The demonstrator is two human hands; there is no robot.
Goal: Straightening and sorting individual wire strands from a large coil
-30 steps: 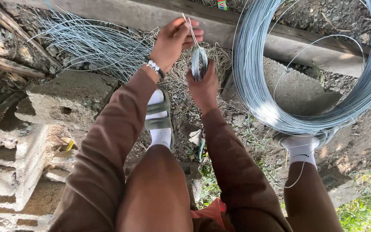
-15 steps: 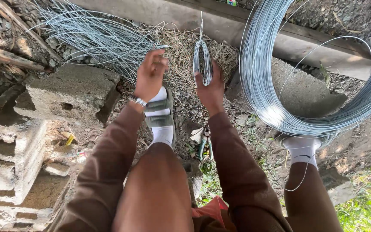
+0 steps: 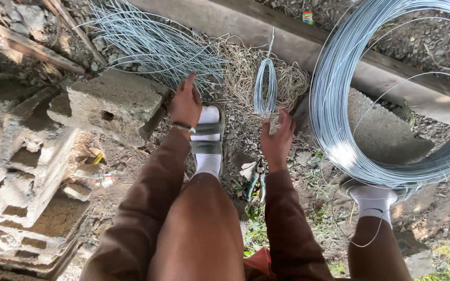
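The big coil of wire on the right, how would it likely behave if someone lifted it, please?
The big coil of wire packs many strands together, so it is probably heavy. It stands upright on edge near the right foot, so it might roll or tip over. Loose strands arc off it, so it may spring open.

Silvery grey is seen on the small wire loop (image 3: 265, 87) and big wire coil (image 3: 339, 93); brown on sleeves (image 3: 147, 208); white socks (image 3: 208, 140), olive-green sandal (image 3: 208, 130).
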